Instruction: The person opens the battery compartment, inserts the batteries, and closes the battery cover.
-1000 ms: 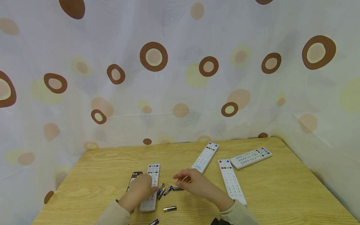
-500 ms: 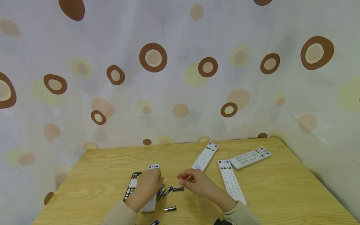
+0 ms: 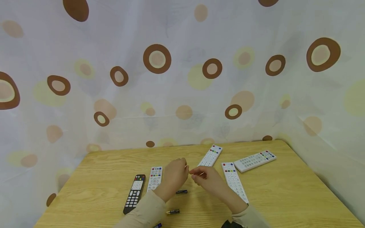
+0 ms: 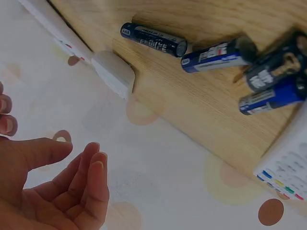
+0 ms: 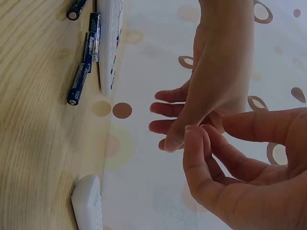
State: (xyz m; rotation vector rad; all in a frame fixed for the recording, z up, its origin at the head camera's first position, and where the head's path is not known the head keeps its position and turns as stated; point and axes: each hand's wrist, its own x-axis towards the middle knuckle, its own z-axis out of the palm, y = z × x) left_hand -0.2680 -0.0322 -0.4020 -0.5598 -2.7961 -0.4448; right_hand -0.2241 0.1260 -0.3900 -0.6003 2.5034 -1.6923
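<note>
In the head view my left hand [image 3: 173,177] hovers over the table's middle, its wrist partly covering a white remote control [image 3: 155,177]. Loosely bent fingers with a gap to the thumb show in the left wrist view, nothing between them. My right hand [image 3: 211,182] is close beside it, fingers loosely bent and thumb near them; the right wrist view shows nothing held. Beneath the hands lie several AAA batteries, among them a dark battery [image 3: 181,192] and a blue battery [image 4: 218,55]. Nearer the front edge are a black-and-gold battery [image 3: 173,212] and a battery [image 3: 157,225] cut off by the frame.
A black remote control [image 3: 134,193] lies left of the covered white one. Behind the right hand is a white remote [image 3: 210,155]; to its right are another white remote [image 3: 234,182] and an angled one [image 3: 255,161]. A patterned curtain [image 3: 182,79] hangs behind the wooden table [image 3: 94,183].
My left hand has moved right and up, away from the black and white remotes to beside my right hand. The right hand has shifted slightly right. The remotes stay put.
</note>
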